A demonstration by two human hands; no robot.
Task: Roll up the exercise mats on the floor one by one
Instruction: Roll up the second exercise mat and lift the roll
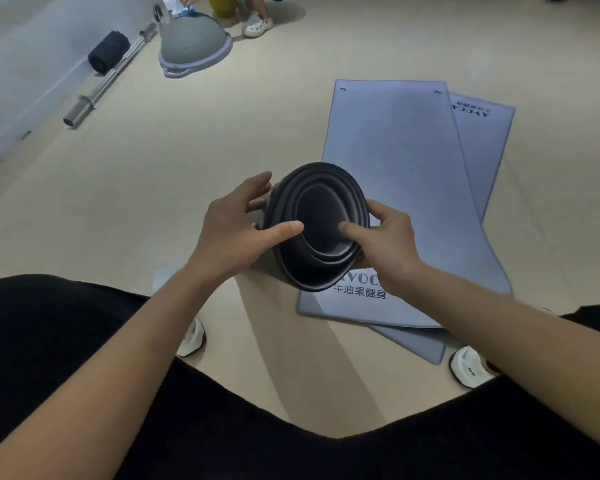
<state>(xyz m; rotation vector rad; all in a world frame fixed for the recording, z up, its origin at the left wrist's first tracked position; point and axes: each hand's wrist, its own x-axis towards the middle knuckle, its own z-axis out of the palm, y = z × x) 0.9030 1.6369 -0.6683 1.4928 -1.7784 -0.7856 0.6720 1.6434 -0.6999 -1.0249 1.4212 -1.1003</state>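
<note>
Mid-frame, left hand (238, 225) and right hand (383, 237) grip a rolled mat (317, 226) on end; flat mats (402, 161) lie right.

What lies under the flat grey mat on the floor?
A second grey mat, showing along the right side and at the near edge. The top mat covers the rest of it.

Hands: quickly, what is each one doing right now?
Left hand: grips the rolled mat, thumb on its end face.
Right hand: grips the same rolled mat from the other side.
</note>
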